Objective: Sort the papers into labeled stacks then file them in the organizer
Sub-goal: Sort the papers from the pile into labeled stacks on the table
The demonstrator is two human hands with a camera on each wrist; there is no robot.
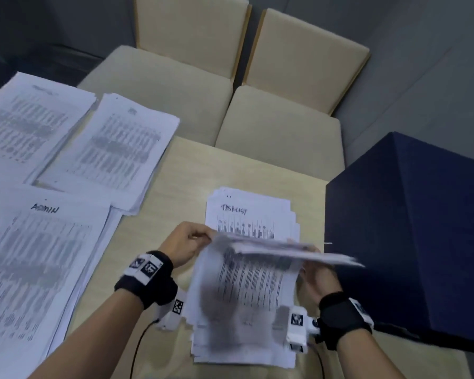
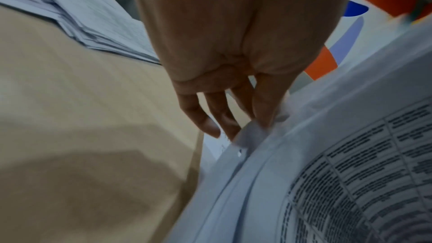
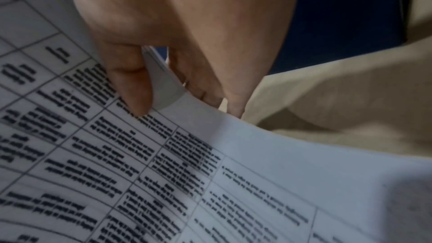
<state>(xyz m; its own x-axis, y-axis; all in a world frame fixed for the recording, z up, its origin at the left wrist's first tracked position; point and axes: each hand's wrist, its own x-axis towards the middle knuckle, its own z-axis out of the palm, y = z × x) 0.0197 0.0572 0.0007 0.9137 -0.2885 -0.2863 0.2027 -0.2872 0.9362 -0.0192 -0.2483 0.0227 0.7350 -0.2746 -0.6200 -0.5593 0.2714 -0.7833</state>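
**Both hands lifting a bundle of sheets off the near stack**

Motion blur is smearing the lifted bundle [image 1: 285,248], and its print is staying unreadable. The left hand [image 1: 185,243] is pinching its left corner; the right hand [image 1: 316,277] is pinching its right edge between thumb [image 3: 131,84] and fingers. It is hovering over the near stack [image 1: 244,310] of printed tables on the table [image 1: 159,231]. Behind it is lying a stack marked "TASKLIST" [image 1: 253,214], at left one marked "ADMIN" [image 1: 39,255]. A dark blue box [image 1: 411,228] is standing at right, its contents hidden.

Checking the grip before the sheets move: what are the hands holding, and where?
Both hold a lifted bundle of printed sheets: the left hand pinches its far left corner, the right hand its right edge.
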